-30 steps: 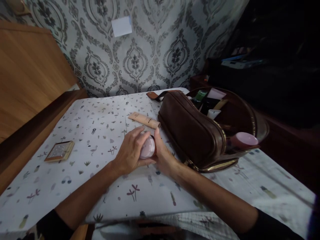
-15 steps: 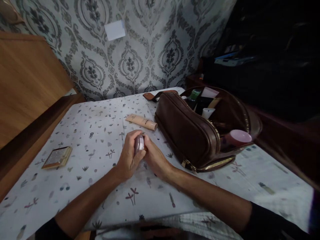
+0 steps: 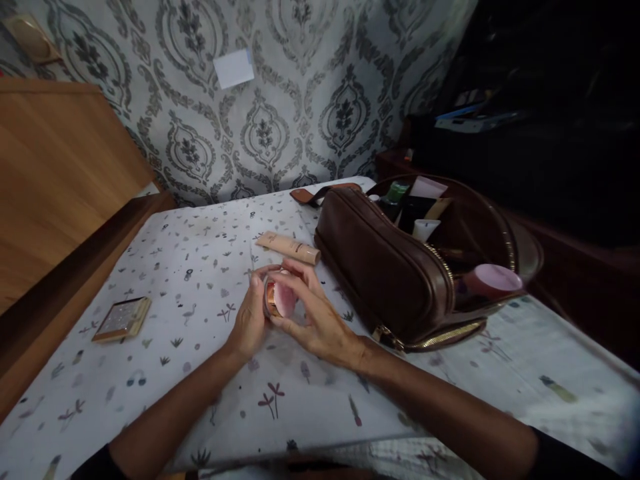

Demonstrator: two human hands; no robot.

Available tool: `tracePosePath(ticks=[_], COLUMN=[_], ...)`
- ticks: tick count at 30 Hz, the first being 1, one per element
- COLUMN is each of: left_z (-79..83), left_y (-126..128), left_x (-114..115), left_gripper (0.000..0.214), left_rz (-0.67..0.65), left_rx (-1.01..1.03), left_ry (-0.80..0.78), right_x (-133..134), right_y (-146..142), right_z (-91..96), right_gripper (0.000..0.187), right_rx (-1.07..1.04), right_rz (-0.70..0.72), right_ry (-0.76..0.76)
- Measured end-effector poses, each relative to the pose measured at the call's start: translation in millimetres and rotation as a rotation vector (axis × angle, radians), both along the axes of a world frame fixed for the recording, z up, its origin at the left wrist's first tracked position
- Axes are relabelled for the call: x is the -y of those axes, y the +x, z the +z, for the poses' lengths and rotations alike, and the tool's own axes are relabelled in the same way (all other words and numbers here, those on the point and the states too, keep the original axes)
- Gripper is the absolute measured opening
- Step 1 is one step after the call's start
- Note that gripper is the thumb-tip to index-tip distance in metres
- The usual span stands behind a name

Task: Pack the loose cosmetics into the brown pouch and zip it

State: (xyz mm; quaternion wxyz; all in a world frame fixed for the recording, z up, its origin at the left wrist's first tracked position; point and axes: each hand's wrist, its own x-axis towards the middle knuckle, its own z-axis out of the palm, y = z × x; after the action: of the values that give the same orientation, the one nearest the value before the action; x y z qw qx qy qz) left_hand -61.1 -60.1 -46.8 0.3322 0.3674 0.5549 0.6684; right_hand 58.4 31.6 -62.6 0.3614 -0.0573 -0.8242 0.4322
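Between my two hands, above the cloth in the middle, is a small round cosmetic jar [image 3: 284, 300] with a pink face and a shiny copper-coloured rim. My left hand [image 3: 249, 319] wraps the jar's left side. The fingers of my right hand [image 3: 323, 323] curl over its top and right side, with the thumb beneath. Part of the jar is hidden by fingers. Just beyond the hands lies a beige squeeze tube [image 3: 289, 247]. A brown toiletry bag [image 3: 380, 267] stands unzipped to the right, holding a green-capped item [image 3: 397, 193], a white tube [image 3: 425, 230] and a pink-topped container [image 3: 495, 279].
A gold-edged compact with a glittery top [image 3: 123, 320] lies on the left of the patterned tablecloth [image 3: 200, 373]. A wooden panel [image 3: 65, 173] borders the table's left side, and a papered wall [image 3: 300, 100] stands behind.
The jar has turned, so its pink face and copper rim now show. My right hand's fingers have come up over its top. The view has shifted slightly.
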Motion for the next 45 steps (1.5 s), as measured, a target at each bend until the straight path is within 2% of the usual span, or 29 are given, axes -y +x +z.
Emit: tracePosePath(ticks=[4,10,20,27,32,37,41,45], left_z=[-3.9,-3.6,-2.2,-1.0,1.7,-1.1,-1.3,-3.5], left_y=[-1,-4,-5,-9,-10,-10,-8,-6], left_x=[-4,-5,-1,-5,-6,-6,-5,-2], left_gripper=[0.069,0.07,0.068,0.07,0.07,0.071,0.074,0.078], left_rz=[-0.049,-0.08,-0.092,-0.048,-0.037,-0.036,-0.051,-0.06], left_rx=[0.296,0.488,0.443,0.578,0.63,0.599,0.524,0.404], left_ry=[0.006,0.015,0.018,-0.044,-0.067,-0.063,-0.067,-0.046], right_x=[-2,-5,-3,-8,-10,-8,-6,-5], right_y=[-1,-7,-7,-6,-5,-6,-9,-10], right_z=[1.0,-2.3,-5.7,1.6,4.0,3.1,-1.9,-7.1], right_gripper=[0.056,0.06,0.063,0.062,0.064,0.062,0.062,0.066], right_rx=[-0.002,-0.041,-0.017,-0.03,-0.013,-0.025,-0.038,-0.044], right_rz=[-0.004,0.032,0.011,0.105,0.097,0.126,0.117,0.065], right_ry=[-0.095,-0.289,-0.245,-0.493,-0.497,-0.531,-0.509,-0.386])
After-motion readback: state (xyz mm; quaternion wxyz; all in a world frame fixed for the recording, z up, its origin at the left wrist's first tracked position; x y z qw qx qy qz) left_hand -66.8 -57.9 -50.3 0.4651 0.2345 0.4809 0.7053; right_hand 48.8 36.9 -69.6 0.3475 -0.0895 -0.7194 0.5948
